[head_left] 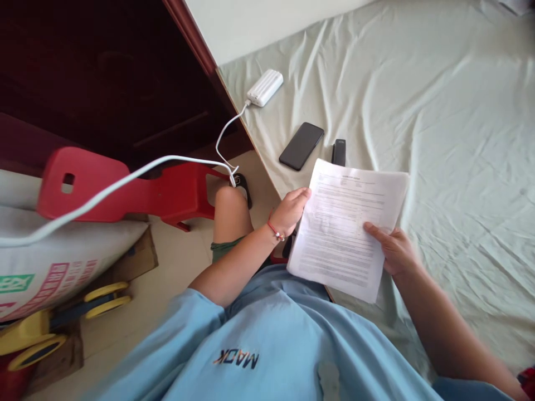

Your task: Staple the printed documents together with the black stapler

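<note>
Leftmost, we list a red stool [125, 192] on its side and a white cable [125, 178] running to a power bank [264, 87] on the pale sheet [438, 139]. Next, our left hand [288, 211] pinches the left edge of a stack of printed pages [346, 228], held above the bed edge below a dark phone [301, 146]. Our right hand [395, 250] pinches the right edge, thumb on top. Both grips should, we judge, stay even so the pages stay squared.
</note>
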A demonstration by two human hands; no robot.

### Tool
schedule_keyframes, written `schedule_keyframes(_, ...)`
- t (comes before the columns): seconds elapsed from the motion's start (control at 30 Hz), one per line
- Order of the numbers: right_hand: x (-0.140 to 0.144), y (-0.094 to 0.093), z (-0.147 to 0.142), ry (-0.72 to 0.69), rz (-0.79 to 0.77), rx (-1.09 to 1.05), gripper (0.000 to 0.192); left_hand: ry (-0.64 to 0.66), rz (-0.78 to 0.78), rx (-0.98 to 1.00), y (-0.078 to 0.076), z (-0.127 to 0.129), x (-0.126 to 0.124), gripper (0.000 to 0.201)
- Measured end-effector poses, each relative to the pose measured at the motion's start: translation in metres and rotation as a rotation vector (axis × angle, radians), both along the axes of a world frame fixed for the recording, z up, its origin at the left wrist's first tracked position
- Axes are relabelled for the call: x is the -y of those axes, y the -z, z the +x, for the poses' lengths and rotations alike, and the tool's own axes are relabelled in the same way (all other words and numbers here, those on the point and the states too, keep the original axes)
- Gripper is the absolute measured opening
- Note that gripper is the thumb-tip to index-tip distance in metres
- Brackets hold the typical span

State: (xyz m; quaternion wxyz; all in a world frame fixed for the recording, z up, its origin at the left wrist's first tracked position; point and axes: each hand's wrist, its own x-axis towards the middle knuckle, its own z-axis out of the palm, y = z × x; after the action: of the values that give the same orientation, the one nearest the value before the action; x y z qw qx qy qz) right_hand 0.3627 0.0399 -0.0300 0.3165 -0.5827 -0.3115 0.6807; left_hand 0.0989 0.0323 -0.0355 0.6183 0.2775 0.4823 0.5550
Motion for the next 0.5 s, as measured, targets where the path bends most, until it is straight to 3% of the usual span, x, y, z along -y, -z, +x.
schedule_keyframes(0.2,-0.015,-0.003,0.023,-0.154,-0.056,0.128,0.046,-0.045,-0.034,-0.112,0.018,0.012,0.008,0.035)
schedule_keyframes(0.33,-0.015,-0.004,0.024,-0.209,-0.051,0.145,0.043,-0.092,-0.055,-0.139,0.016,0.015,0.008,0.035)
schedule_keyframes(0.5,0.002,0.000,0.034,-0.412,-0.041,0.169,0.048,-0.026,-0.094,-0.287,0.011,0.010,0.007,0.034)
